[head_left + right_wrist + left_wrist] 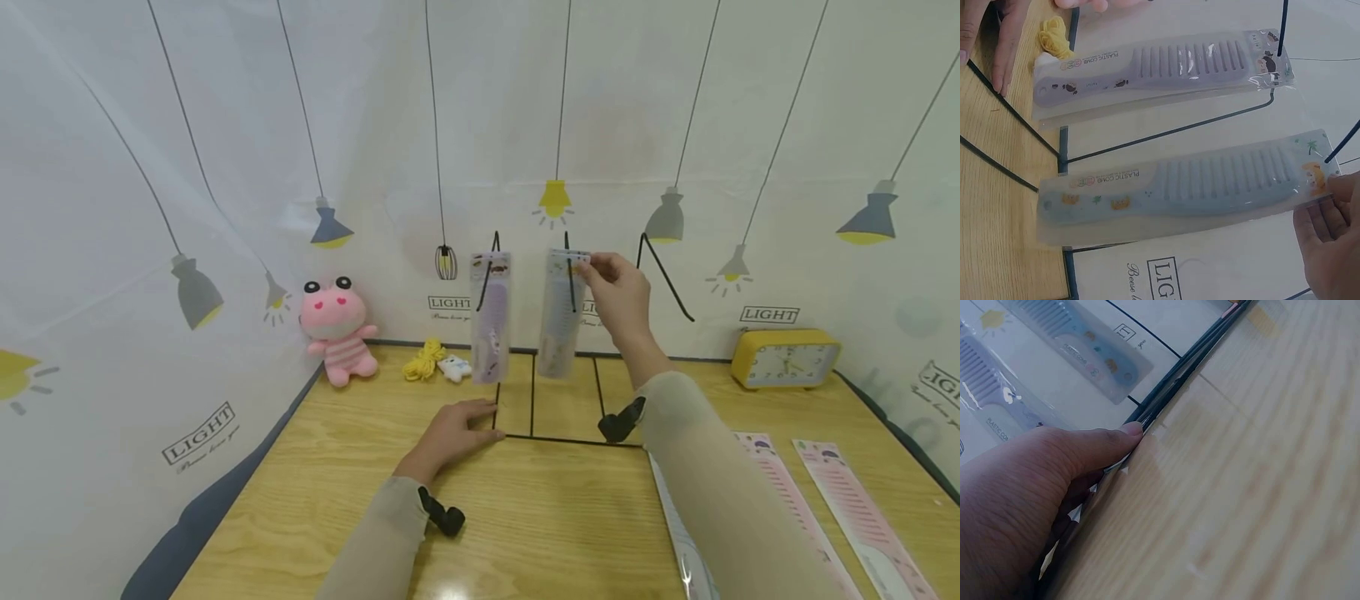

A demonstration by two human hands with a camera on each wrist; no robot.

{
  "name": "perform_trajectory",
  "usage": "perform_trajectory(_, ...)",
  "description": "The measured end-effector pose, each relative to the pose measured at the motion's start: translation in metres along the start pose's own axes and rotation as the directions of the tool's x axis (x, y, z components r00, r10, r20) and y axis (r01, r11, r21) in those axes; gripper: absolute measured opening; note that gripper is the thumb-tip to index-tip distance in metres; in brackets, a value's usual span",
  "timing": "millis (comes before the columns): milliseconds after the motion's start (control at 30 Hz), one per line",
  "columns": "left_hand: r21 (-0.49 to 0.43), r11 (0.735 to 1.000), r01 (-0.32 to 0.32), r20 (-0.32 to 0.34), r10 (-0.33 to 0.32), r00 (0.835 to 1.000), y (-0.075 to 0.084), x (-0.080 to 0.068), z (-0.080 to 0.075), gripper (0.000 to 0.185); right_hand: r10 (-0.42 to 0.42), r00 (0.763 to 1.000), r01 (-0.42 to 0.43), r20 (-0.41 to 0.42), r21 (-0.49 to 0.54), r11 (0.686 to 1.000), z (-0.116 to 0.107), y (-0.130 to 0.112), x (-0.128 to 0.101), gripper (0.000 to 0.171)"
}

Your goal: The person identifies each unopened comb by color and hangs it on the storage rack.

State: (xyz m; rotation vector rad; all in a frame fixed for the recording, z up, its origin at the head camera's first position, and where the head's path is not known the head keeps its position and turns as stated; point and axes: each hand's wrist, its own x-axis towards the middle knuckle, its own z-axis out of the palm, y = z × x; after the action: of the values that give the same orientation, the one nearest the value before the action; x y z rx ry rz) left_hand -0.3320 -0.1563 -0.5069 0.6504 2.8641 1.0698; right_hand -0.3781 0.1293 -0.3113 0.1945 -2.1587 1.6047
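Right hand (619, 296) pinches blue comb pack (561, 317); left hand (456, 433) presses wire rack (534, 417)

The right hand (1329, 240) is pinching the top end of a pale blue comb (1210, 181) sealed in a clear packet, its fingertips (1342, 186) lying on the packet's corner beside a black wire hook (1342, 144). The comb is stretching away from the grip, teeth first, then the printed handle. Beyond it, farther from the grip, a lilac comb (1166, 65) in a like packet is hanging from another hook (1282, 28). Thin black rack wires (1172, 131) are running between the two packets. At the far end from the grip, the left hand (991, 31) is resting on the wooden table (997, 219), next to a yellow cord bundle (1054, 34).
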Motion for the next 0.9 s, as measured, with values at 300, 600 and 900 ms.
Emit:
perform_trajectory(300, 0.013, 1.000, 0.016, 0.013, -0.016, 1.000, -0.003, 0.002, 0.002, 0.064, -0.008, 0.999, 0.009, -0.038, 0.008, 1.000, -0.009, -0.002, -0.003, 0.047)
perform_trajectory(600, 0.017, 1.000, 0.003, 0.015, -0.003, 1.000, -0.001, 0.001, 0.002, 0.061, -0.011, 1.000, 0.011, 0.003, 0.061, 0.998, -0.022, -0.005, -0.019, 0.059)
perform_trajectory(900, 0.001, 1.000, -0.009, 0.015, 0.009, 1.000, 0.001, -0.001, 0.000, 0.063, -0.030, 0.994, 0.026, 0.109, 0.042, 0.999, -0.035, 0.005, -0.048, 0.053)
